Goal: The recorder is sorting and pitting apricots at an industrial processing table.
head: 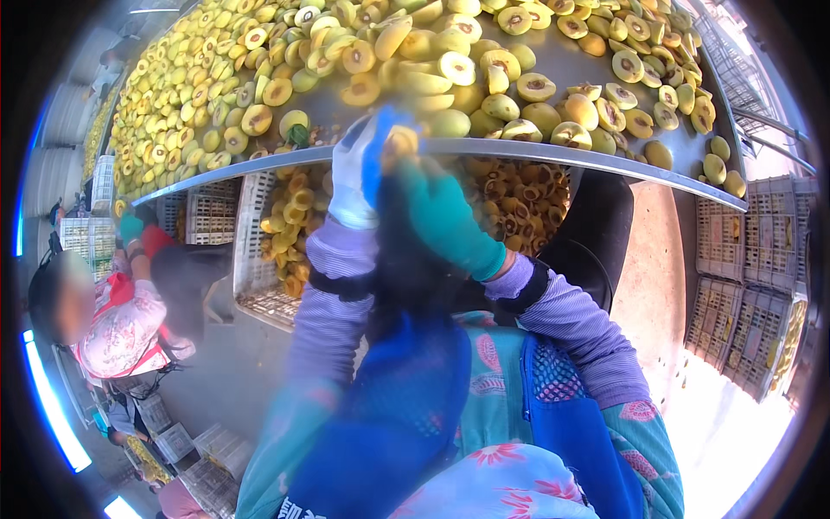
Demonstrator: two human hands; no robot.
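A halved yellow stone fruit [401, 141] is between my hands, just over the front rim of the metal table [557, 150]. My left hand [356, 170], in a white glove with blue coating, has its fingers around the fruit half. Against its near side are the blurred fingertips of my right hand [447, 217], in a green knitted glove. Whether the right fingers grip the fruit or a small tool is hidden by blur. Beyond my hands lie many fruit halves [454, 68], several with brown pits or hollows showing. A green leaf [297, 135] rests among them.
Under the rim, a white plastic crate [249, 259] holds yellow halves, beside a heap of hollowed halves [525, 201]. A dark boot or covered leg [593, 227] is right of it. Stacked crates [720, 233] stand at right. Another person [123, 311] sits at left.
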